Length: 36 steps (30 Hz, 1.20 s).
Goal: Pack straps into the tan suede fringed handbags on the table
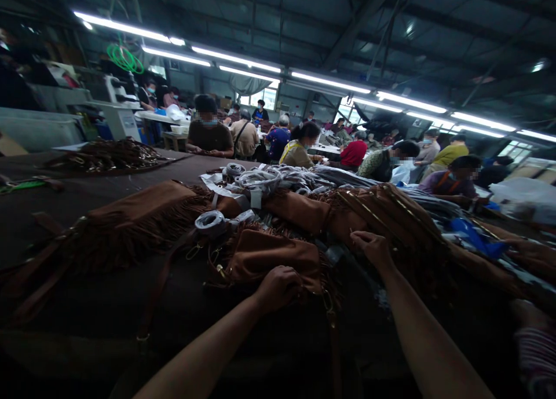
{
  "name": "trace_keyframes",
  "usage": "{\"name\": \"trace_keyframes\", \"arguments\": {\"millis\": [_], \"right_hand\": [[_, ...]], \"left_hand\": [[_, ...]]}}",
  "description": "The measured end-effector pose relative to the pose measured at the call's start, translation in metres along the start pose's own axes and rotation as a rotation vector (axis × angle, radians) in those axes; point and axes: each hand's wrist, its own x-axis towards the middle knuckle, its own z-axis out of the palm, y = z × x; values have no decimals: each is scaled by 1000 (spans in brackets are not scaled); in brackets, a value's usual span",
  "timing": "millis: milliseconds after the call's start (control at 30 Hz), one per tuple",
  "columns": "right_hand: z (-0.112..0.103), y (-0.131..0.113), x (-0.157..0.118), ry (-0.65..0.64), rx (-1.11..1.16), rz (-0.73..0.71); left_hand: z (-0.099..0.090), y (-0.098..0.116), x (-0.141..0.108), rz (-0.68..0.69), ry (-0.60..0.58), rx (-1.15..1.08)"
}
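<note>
A brown fringed handbag (275, 254) lies on the dark table in front of me. My left hand (280, 286) is closed on its near edge, with the fingertips partly hidden. My right hand (371, 245) is raised to the right of that bag, thumb and forefinger pinched together. Whatever sits in that pinch is too small and dark to name. Just behind the right hand stand more brown bags (386, 211) with gold zips. A brown strap (333, 347) with a metal clasp hangs from the handbag's right end toward me.
Grey-wrapped coiled straps (269, 179) are heaped behind the bags. Another fringed bag (139, 208) lies left, with a pile of brown straps (106, 154) beyond. Blue plastic (478, 237) lies right. A co-worker's striped sleeve (536, 352) is close on the right; several people sit across the table.
</note>
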Motion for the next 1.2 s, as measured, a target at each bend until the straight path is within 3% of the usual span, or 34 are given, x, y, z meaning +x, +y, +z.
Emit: {"name": "trace_keyframes", "arguments": {"millis": [133,300,533,700,900,967,1067,1200], "right_hand": [[-25,9,-7,149,107,60],[-35,14,-15,238,175,96],[-35,11,-13,149,151,100],[-36,-3,-11,179,200,49],[-43,-35,-13,391,187,-29],[-44,-51,-18,407,118,-73],[-32,-81,-38,282,44,-97],[12,-121,-97,-106,93,-37]], "left_hand": [[1,0,0,-2,-3,14],[3,-1,-1,-20,5,57],[2,1,-2,-19,5,61],[2,-1,-2,-11,3,60],[4,-4,-1,-38,2,14],[3,-4,1,-52,-7,-20],[0,-4,4,-110,-39,-82],[-1,-10,9,-187,-95,-163]]}}
